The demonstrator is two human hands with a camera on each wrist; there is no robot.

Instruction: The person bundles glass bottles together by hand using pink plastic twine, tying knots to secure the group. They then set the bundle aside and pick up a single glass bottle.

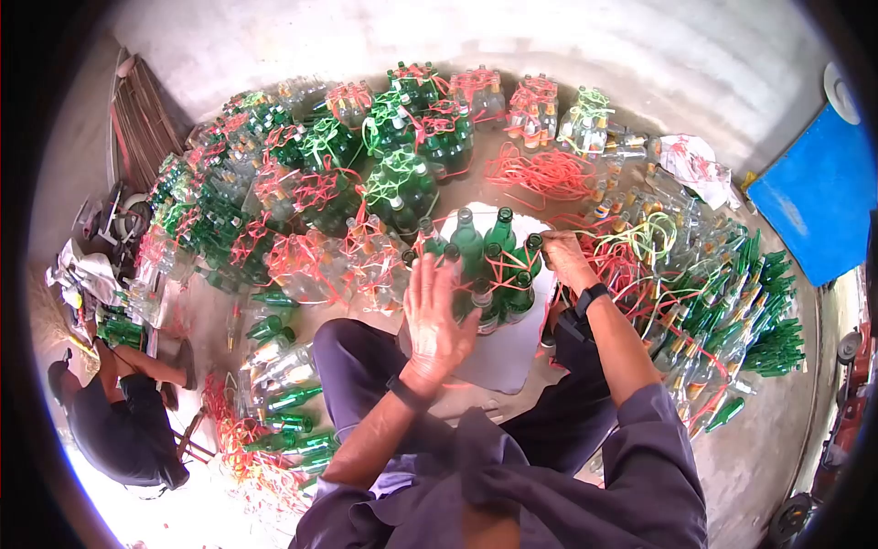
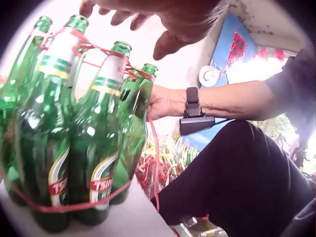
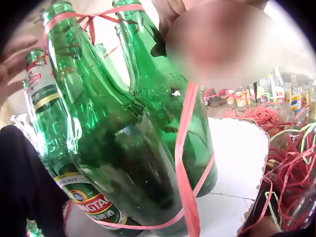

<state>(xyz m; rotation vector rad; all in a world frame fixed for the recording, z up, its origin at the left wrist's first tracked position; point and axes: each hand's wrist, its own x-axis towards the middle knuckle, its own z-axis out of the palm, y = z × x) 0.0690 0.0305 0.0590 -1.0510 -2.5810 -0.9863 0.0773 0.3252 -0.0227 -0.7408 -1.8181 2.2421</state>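
A cluster of several green glass beer bottles [image 1: 468, 245] stands upright on a white board [image 1: 494, 361] between the knees. Pink plastic strap [image 2: 74, 207] runs round the bottles low down, and more of it is wound about their necks. My left hand [image 1: 434, 316] is held beside and above the bottle tops with its fingers extended, holding nothing. At the right side of the bundle, my right hand [image 1: 569, 261] has curled fingers pinching a length of pink strap [image 3: 186, 118], which runs down to the low band. Its fingertips are partly hidden in the right wrist view.
Tied bottle bundles [image 1: 393, 188] crowd the back and left. Loose bottles [image 1: 722, 302] and tangled strap lie at right, with a pink strap heap [image 1: 541, 172] behind the board. A blue panel [image 1: 819, 197] leans at right. Another person [image 1: 123, 416] sits at far left.
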